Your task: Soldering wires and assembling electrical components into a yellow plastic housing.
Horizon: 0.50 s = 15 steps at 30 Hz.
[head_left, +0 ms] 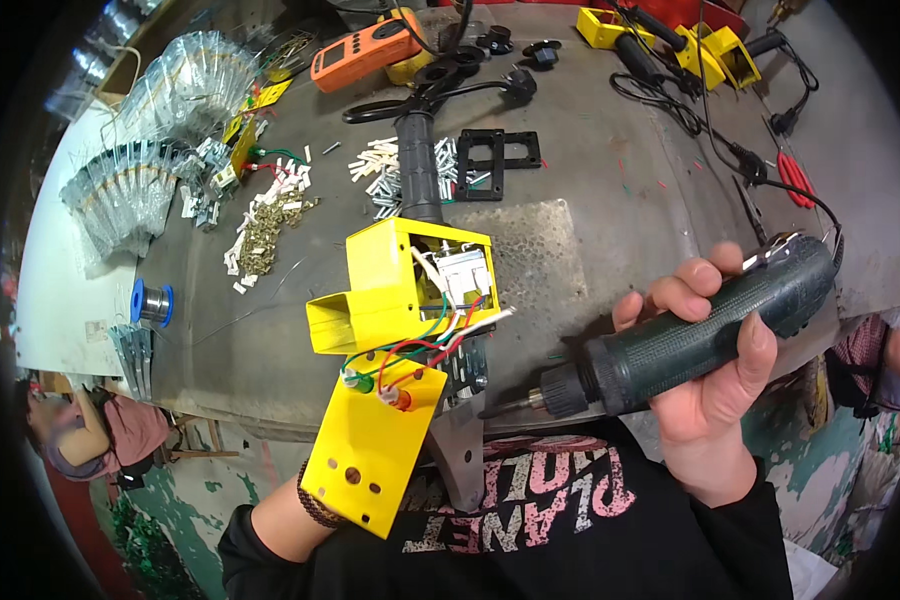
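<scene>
My right hand (715, 405) is wrapped round a dark green electric screwdriver (660, 355). Its bit points left, toward a grey metal bracket (460, 455) at the table's near edge. Left of that, an open yellow metal housing (378, 275) with a black ribbed handle (420, 165) rests on the table. White parts and loose wires show inside it. Green, red and white wires run to a yellow cover plate (355, 450) bearing a green and a red lamp. Behind this plate my left hand is hidden; only the wrist (285, 515) shows, so its fingers cannot be seen.
Small white sleeves and brass-coloured terminals (262, 235) lie in a pile at left, near a solder spool (152, 302) and bagged parts (120, 195). Black frames (482, 165), an orange meter (367, 52) and power cords lie farther back. Red-handled pliers (795, 180) are at right.
</scene>
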Tool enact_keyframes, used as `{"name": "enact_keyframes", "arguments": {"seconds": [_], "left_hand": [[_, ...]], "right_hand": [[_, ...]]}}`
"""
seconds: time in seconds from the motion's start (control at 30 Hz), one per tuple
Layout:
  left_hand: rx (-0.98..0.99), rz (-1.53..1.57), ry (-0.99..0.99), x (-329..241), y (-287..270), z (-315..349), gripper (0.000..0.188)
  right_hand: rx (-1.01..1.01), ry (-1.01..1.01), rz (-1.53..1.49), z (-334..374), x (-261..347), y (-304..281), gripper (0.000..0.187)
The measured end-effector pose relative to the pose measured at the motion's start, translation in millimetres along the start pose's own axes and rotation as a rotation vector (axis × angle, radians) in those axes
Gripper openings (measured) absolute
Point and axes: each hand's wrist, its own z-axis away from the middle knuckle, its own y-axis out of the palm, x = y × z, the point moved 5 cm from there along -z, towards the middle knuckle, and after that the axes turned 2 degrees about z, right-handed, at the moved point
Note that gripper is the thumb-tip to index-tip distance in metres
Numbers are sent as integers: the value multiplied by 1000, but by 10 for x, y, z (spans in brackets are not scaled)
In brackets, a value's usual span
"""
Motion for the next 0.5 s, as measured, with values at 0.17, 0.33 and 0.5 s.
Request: {"name": "enact_keyframes", "arguments": {"seconds": [0.17, 0.33, 0.5], "left_hand": [[-60, 459, -131, 55, -3, 16, 37], [-188, -96, -73, -198, 250, -6, 42], [-153, -1180, 99, -284, 229, 13, 52]], "right_hand": [[195, -95, 79, -19, -4, 166, 68], [208, -98, 123, -34, -47, 182, 73], [243, -89, 64, -47, -81, 163, 75]]}}
